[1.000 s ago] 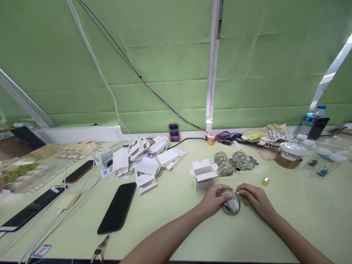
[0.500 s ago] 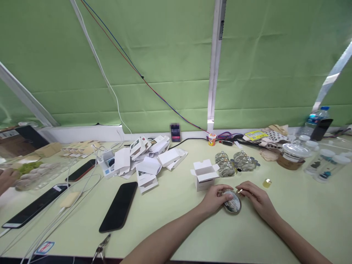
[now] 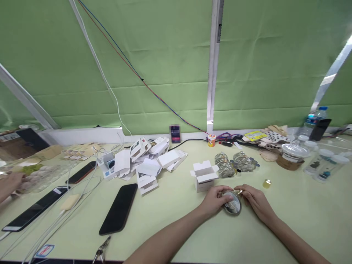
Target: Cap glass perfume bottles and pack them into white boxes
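My left hand (image 3: 216, 201) is wrapped round a flat, round glass perfume bottle (image 3: 232, 206), thumb across its front. At the top of the bottle, the fingers of my right hand (image 3: 254, 200) pinch its small gold-coloured neck (image 3: 239, 192). A gold cap (image 3: 266, 183) stands on the table to the right of that hand. Just beyond my left hand is an open white box (image 3: 204, 179) with its flaps up. Behind the hands, several similar glass bottles (image 3: 224, 165) lie in two rows, with small dark round pieces (image 3: 254, 163) beside them.
Flattened white cartons (image 3: 148, 167) are heaped left of centre. A black phone (image 3: 118, 209), keys (image 3: 101, 250) and white cables (image 3: 52, 216) lie on the left. Clear jars (image 3: 334, 168) and a lidded tub (image 3: 293, 157) stand right. Another person's hand (image 3: 11, 185) shows at far left.
My two hands and the bottle stay almost in place, with only slight finger movement at the neck. The other person's hand at far left has reached further right over the tray.
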The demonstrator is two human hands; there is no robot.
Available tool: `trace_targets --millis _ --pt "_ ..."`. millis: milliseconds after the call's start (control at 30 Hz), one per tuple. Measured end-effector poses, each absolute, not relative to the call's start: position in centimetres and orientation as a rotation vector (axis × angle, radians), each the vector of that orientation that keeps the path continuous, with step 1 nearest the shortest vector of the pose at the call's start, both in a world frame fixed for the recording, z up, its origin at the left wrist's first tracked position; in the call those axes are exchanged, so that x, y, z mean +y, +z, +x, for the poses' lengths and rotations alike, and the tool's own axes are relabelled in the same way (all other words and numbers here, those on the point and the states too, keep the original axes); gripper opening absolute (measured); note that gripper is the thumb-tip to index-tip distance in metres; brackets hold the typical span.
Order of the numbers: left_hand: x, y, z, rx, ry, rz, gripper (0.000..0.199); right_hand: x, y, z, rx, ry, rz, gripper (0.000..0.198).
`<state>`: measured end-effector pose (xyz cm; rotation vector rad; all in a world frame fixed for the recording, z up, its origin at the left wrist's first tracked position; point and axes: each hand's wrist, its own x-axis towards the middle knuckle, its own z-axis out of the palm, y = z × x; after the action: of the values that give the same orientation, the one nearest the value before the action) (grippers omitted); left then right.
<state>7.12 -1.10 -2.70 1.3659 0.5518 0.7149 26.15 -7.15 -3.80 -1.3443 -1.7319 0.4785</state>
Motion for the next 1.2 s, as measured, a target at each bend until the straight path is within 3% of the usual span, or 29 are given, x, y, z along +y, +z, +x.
trace_targets --millis 300,767,1067,1200 --pt "-0.9 -3.2 7.2 0.56 0.721 1.368 0.048 -7.2 -3.5 25.9 -1.728 0.44 -1.186 0.019" --pt "-1.0 -3.0 7.2 0.561 0.695 1.384 0.048 -7.1 -4.3 25.6 -1.628 0.73 -1.386 0.044" --pt "-1.0 -3.2 7.3 0.569 0.731 1.364 0.049 -7.5 -3.1 25.6 -1.636 0.592 -1.264 0.023" --pt "-1.0 -2.9 7.2 0.563 0.72 1.373 0.049 -7.4 -3.0 25.5 -1.67 0.57 -1.343 0.027"
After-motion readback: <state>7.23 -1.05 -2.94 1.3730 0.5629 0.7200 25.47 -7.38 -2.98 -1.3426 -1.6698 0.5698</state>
